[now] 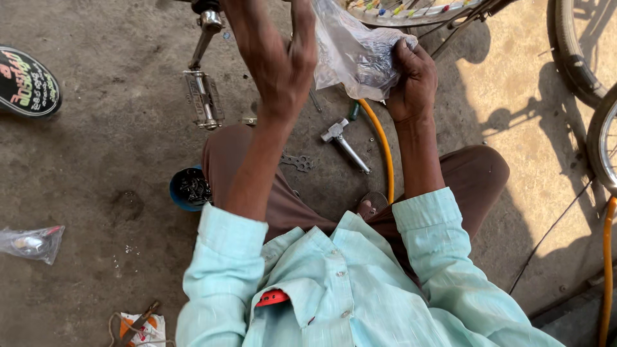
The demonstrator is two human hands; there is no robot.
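Right hand (411,80) gripped clear plastic bag of small parts (353,54), upper centre of frame. Left hand (283,64), fingers loosely curled, empty, just left of bag, nearly touching.

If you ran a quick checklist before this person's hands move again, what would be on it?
1. Right hand gripping the crumpled clear plastic bag: ok.
2. Left hand free of the bag: cannot tell, fingers near its edge.
3. Bag's contents identifiable: cannot tell.
4. Silver metal T-shaped wrench lying within reach on the concrete floor: ok.
5. Blue round tub of dark small parts upright beside the knee: ok.
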